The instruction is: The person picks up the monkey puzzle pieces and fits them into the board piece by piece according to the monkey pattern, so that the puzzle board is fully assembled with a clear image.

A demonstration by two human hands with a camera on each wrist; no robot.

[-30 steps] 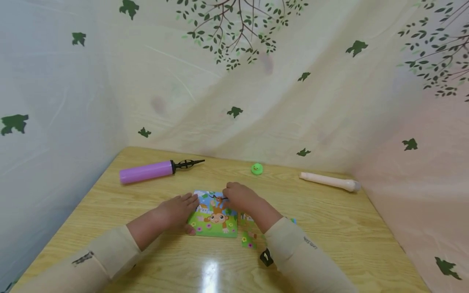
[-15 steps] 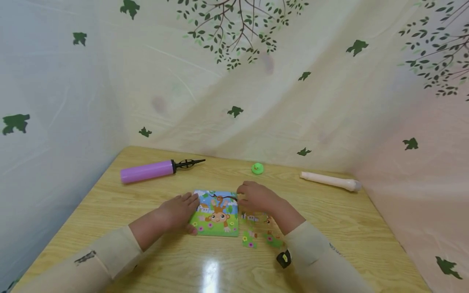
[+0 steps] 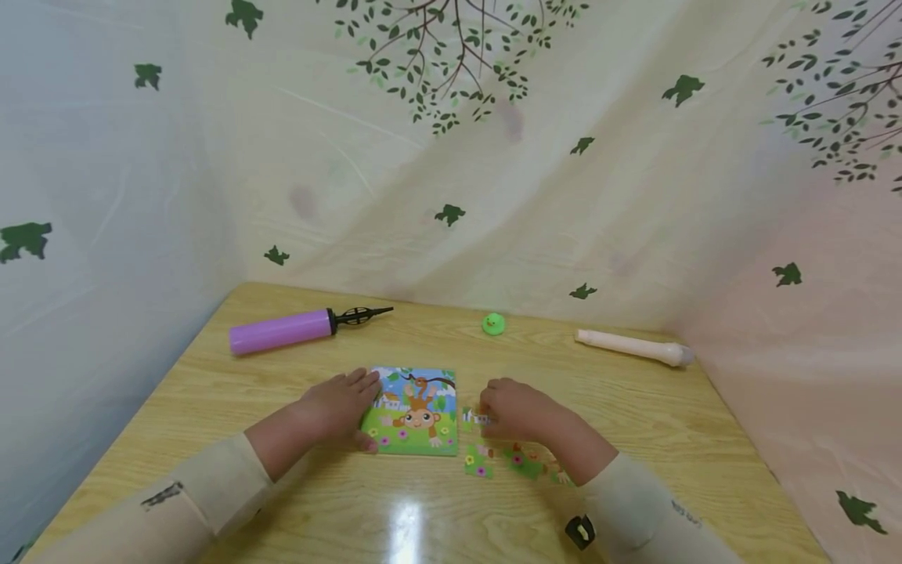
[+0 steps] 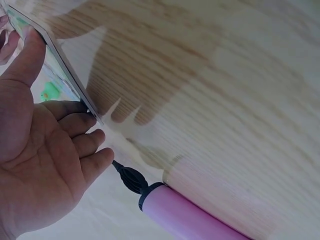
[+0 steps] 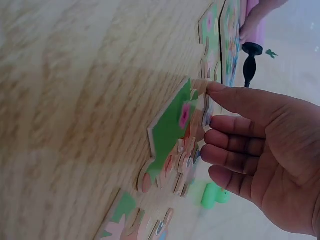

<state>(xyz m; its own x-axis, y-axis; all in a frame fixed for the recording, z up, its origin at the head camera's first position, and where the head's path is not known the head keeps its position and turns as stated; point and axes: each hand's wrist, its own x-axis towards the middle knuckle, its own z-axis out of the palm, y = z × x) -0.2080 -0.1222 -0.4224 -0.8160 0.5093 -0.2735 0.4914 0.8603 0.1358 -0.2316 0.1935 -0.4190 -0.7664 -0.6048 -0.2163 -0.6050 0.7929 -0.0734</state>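
A square puzzle board (image 3: 416,427) with a monkey picture lies on the table. My left hand (image 3: 337,409) rests along its left edge, fingers fairly straight; in the left wrist view the thumb and fingertips touch the board's rim. My right hand (image 3: 520,409) is low over the loose puzzle pieces to the right of the board. In the right wrist view its fingers bend loosely, with nothing seen gripped; the thumb tip is close to the pieces, contact unclear. A green piece with a pink flower (image 5: 172,120) lies nearby. Several pieces, such as the flower piece (image 3: 479,461), are spread there.
A purple hand pump (image 3: 282,332) lies at the back left. A small green toy duck (image 3: 493,324) stands near the back edge, and a pale stick-like object (image 3: 630,346) lies at the back right. Printed cloth hangs behind the wooden table (image 3: 317,509).
My right hand has moved from the board's upper right corner rightward and nearer me, over the loose pieces, uncovering the board's picture. The left hand stays at the board's left edge.
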